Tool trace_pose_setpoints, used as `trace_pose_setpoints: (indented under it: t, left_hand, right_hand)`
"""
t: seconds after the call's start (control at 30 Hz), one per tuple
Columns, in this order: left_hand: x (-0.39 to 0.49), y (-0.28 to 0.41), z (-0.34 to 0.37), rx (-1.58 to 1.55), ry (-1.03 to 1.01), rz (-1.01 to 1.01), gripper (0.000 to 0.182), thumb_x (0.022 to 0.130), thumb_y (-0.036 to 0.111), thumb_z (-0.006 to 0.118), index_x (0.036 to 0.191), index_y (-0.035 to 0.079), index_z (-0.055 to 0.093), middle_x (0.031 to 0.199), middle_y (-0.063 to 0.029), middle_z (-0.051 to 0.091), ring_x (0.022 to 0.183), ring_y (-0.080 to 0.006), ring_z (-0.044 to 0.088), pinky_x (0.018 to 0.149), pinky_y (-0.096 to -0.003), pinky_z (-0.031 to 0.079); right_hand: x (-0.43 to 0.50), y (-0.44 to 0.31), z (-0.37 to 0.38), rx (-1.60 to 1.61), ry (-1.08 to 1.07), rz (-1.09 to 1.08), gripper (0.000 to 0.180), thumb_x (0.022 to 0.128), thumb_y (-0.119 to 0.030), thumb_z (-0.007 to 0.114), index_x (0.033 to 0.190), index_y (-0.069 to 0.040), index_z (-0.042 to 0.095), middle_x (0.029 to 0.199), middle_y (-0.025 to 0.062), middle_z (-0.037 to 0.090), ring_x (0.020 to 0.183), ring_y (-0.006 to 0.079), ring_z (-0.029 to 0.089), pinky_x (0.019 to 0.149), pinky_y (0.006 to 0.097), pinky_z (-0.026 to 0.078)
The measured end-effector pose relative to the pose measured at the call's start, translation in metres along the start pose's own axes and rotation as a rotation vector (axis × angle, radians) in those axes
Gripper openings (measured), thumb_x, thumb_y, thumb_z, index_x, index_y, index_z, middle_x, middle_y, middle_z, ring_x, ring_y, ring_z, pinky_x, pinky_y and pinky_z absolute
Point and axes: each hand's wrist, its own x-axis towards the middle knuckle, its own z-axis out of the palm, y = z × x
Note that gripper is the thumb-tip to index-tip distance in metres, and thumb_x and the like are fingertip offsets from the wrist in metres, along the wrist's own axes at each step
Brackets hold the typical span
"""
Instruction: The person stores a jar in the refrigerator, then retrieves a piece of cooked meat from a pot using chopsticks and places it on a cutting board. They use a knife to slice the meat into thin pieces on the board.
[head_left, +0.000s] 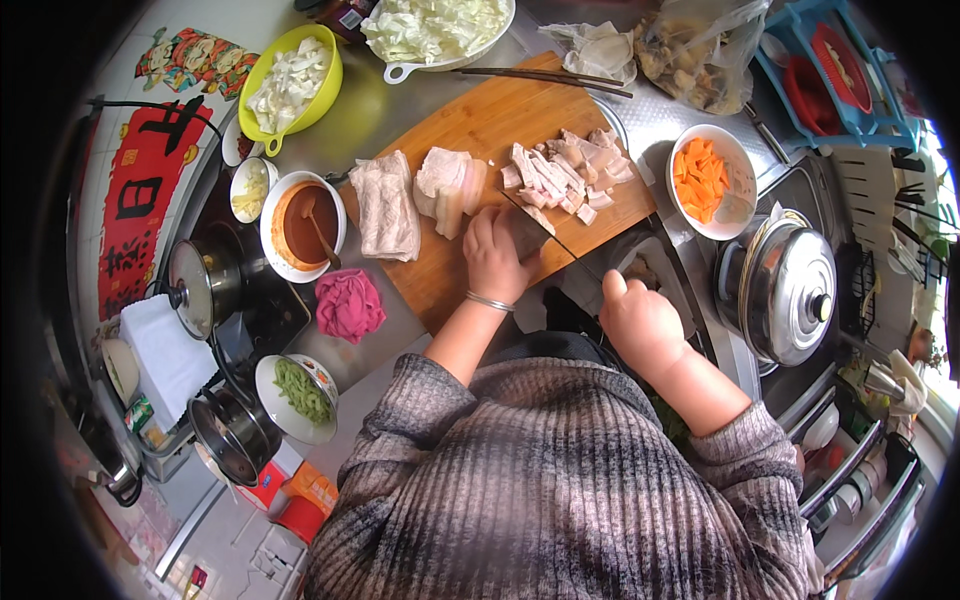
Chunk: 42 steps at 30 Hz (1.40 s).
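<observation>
My right hand (643, 322) grips the handle of a kitchen knife (556, 239), its blade pointing away over the near right part of a wooden cutting board (457, 112). Beside the blade, my left hand (495, 259) rests low over the board, fingers bent; whether meat lies under its fingertips is hidden. A thin meat slice (538, 219) lies against the blade's far side. Left of my left hand are thick pieces of pale, cooked-looking pork (448, 180) and a larger pork slab (386, 206). Cut pork strips (562, 172) are heaped on the board's right.
Chopsticks (547, 75) cross the board's far edge. Around it stand a bowl of carrot pieces (742, 199), a lidded pot (787, 289), a bowl of reddish sauce (339, 225), a yellow-green colander (334, 82) and a pan of cabbage (442, 30). A pink cloth (349, 305) lies left.
</observation>
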Motion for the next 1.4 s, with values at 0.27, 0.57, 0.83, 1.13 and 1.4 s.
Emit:
trace_pose_setpoints:
  t: [0.27, 0.57, 0.83, 1.13, 1.4]
  left_hand:
    - [-0.002, 0.003, 0.006, 0.052, 0.057, -0.044, 0.072, 0.058, 0.023, 0.081, 0.118, 0.001, 0.049, 0.124, -0.0195, 0.047, 0.115, -0.0401, 0.046, 0.096, -0.0507, 0.037]
    - [-0.007, 0.004, 0.005, 0.066, 0.027, -0.062, 0.071, 0.061, 0.023, 0.080, 0.122, 0.003, 0.049, 0.124, -0.0189, 0.045, 0.117, -0.0391, 0.044, 0.098, -0.0504, 0.037]
    - [-0.001, 0.001, 0.004, -0.044, 0.045, 0.004, 0.078, 0.058, 0.018, 0.081, 0.126, 0.004, 0.045, 0.126, -0.0197, 0.044, 0.118, -0.0402, 0.043, 0.098, -0.0497, 0.038]
    - [-0.007, -0.004, 0.010, -0.048, 0.091, -0.024, 0.083, 0.058, 0.023, 0.084, 0.124, -0.002, 0.042, 0.126, -0.0233, 0.044, 0.118, -0.0423, 0.043, 0.099, -0.0505, 0.037]
    - [-0.006, -0.006, 0.014, -0.019, 0.101, -0.034, 0.081, 0.054, 0.018, 0.083, 0.123, -0.001, 0.044, 0.127, -0.0223, 0.045, 0.118, -0.0419, 0.045, 0.097, -0.0516, 0.037]
  right_hand:
    - [0.033, -0.008, 0.017, 0.044, -0.086, -0.002, 0.023, 0.085, -0.019, 0.057, 0.100, -0.004, 0.046, 0.086, 0.0223, 0.062, 0.073, 0.0361, 0.068, 0.062, 0.0447, 0.056]
    - [0.022, 0.011, 0.033, 0.092, 0.081, -0.021, 0.019, 0.081, -0.016, 0.059, 0.093, -0.005, 0.047, 0.073, 0.0186, 0.061, 0.060, 0.0356, 0.065, 0.052, 0.0449, 0.053]
    - [0.041, 0.013, 0.039, 0.131, 0.234, -0.105, 0.017, 0.080, -0.014, 0.058, 0.090, -0.004, 0.048, 0.072, 0.0192, 0.061, 0.062, 0.0365, 0.065, 0.055, 0.0448, 0.054]
    - [-0.004, 0.015, 0.009, -0.009, 0.184, -0.160, 0.016, 0.079, -0.013, 0.059, 0.089, -0.006, 0.048, 0.067, 0.0143, 0.059, 0.056, 0.0304, 0.065, 0.050, 0.0405, 0.054]
    - [0.031, -0.012, -0.018, 0.113, 0.052, -0.160, 0.016, 0.082, -0.013, 0.056, 0.091, -0.004, 0.047, 0.065, 0.0187, 0.061, 0.058, 0.0355, 0.064, 0.052, 0.0449, 0.052]
